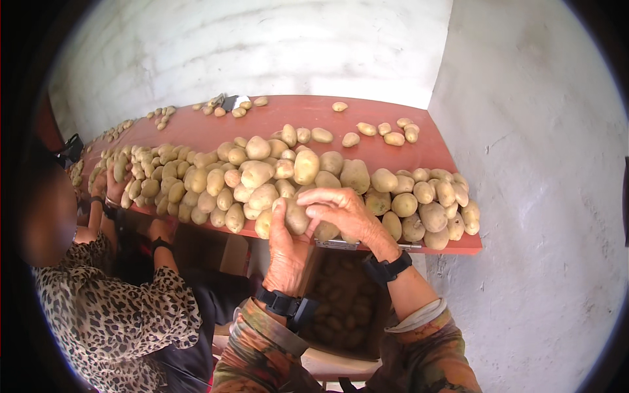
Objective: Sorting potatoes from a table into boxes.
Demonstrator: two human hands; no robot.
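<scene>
My left hand [287, 250] holds a potato [297, 217] upright at the front edge of the red table, its thumb on the left side and fingers behind and below. From the right, my right hand [344, 213] reaches over with bent fingers close to the top of that potato; whether it touches it is hard to tell. No object shows in the right hand. A long heap of potatoes [257, 174] lies just behind both hands. To the right is another part of the heap [433, 217], with larger potatoes at the table's front edge.
The red table [304, 110] meets a pale wall behind and on the right. Loose potatoes [366, 128] lie further back. Below the edge stands a box with potatoes [344, 314] in shadow. At left a co-worker in a leopard-print top [113, 314] has hands at the heap.
</scene>
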